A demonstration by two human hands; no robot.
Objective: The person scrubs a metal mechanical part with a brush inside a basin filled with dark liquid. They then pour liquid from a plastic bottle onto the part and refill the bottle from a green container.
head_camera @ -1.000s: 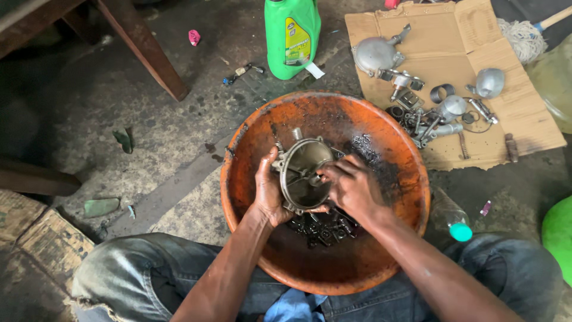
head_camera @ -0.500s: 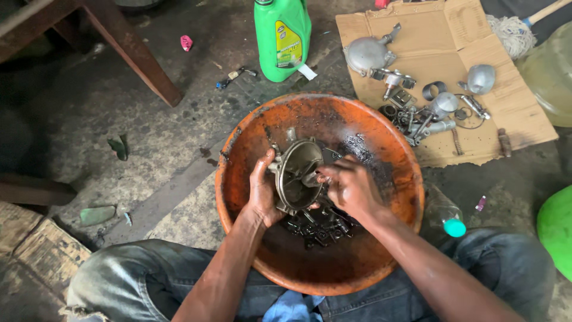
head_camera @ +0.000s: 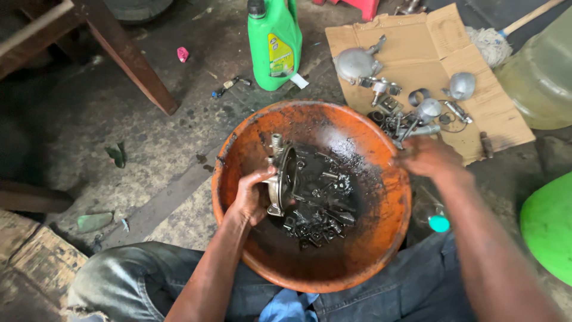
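We find the left hand (head_camera: 250, 197) closed around a round, flanged metal housing (head_camera: 279, 176), probably a carburettor or pump body. Thumb and fingers wrap its near rim, and it is held on edge, tilted upright inside the orange basin (head_camera: 357, 262). Its flat face looks toward the person's right and its long axis runs roughly away from the person, with a short fitting at the far end. The lower edge sits at or just above the dark oily liquid; we cannot tell whether it touches.

The right hand (head_camera: 426, 156) is well apart from the housing, over the basin's far right rim, at the near edge of the cardboard sheet (head_camera: 429, 42). The hand is motion-blurred; its fingers appear curled, but we cannot tell how far they are closed or whether they hold anything. The cleaned metal parts (head_camera: 411, 113) laid out on the cardboard lie just beyond it, nearer this hand than the left.

A cluster of small dark parts (head_camera: 316, 223) lies in the liquid just right of the housing. A green jug (head_camera: 274, 42) stands on the floor beyond the basin.
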